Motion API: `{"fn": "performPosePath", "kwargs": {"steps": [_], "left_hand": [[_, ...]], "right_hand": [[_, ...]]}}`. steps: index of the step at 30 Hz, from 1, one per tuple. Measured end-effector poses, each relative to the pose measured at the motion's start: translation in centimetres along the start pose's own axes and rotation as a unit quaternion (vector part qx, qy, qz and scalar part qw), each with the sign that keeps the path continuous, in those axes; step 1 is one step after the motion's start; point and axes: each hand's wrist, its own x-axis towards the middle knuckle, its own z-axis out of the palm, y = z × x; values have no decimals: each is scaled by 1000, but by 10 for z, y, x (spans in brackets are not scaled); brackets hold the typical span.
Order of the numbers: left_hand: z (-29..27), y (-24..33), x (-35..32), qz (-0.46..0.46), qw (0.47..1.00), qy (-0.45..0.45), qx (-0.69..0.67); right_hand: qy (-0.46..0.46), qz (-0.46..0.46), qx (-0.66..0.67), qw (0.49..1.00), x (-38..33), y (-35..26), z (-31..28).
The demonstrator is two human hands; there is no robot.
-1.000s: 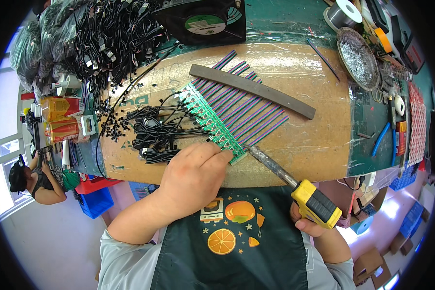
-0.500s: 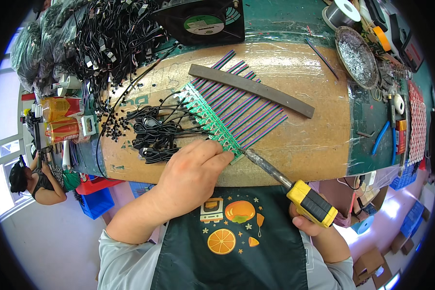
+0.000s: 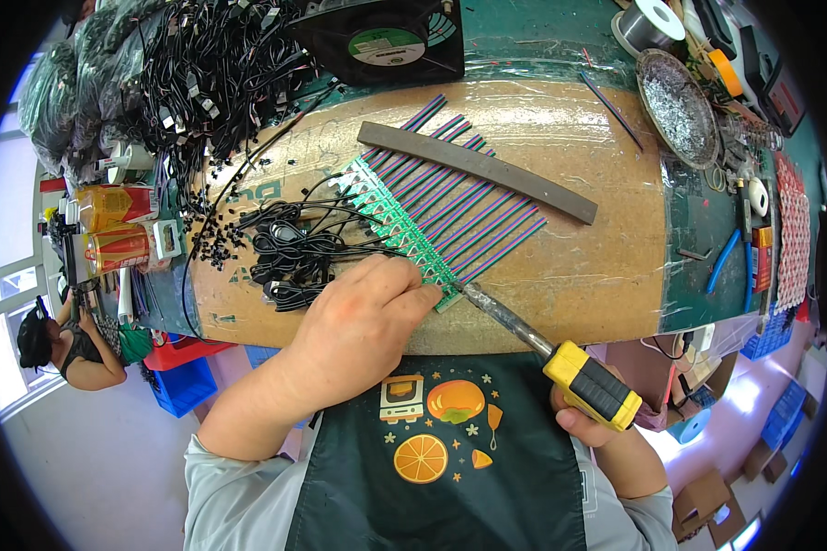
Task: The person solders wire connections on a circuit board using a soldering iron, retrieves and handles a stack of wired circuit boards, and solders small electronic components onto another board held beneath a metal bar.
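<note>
Much brown counter lay bare rightward to its edge; a long green circuit strip slanted down-right, left fingers bunched narrowly there, right fingers gripping a yellow-black soldering iron.

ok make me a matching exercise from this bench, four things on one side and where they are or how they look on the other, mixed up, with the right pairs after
Things
1. soldering iron
2. grey-brown bar
3. fan
4. circuit board strip

Place or look
A. black, with a green label
B. green, with the left hand at its near end
C. lying across striped wires
D. held in the right hand

Pairs: 1-D, 2-C, 3-A, 4-B
</note>
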Motion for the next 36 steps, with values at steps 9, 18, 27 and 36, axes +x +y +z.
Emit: {"fn": "performPosePath", "kwargs": {"steps": [9,18,27,36], "left_hand": [[1,0,0,32,999,-3,29],[1,3,1,21,999,-13,39],[0,4,1,20,999,-15,44],[1,2,-1,23,998,-12,49]], "right_hand": [[-8,-28,-26,999,1,3,-3],[-1,-4,-14,1000,-1,4,1],[0,3,-6,1000,-2,2,0],[30,47,131,990,-3,0,-1]]}}
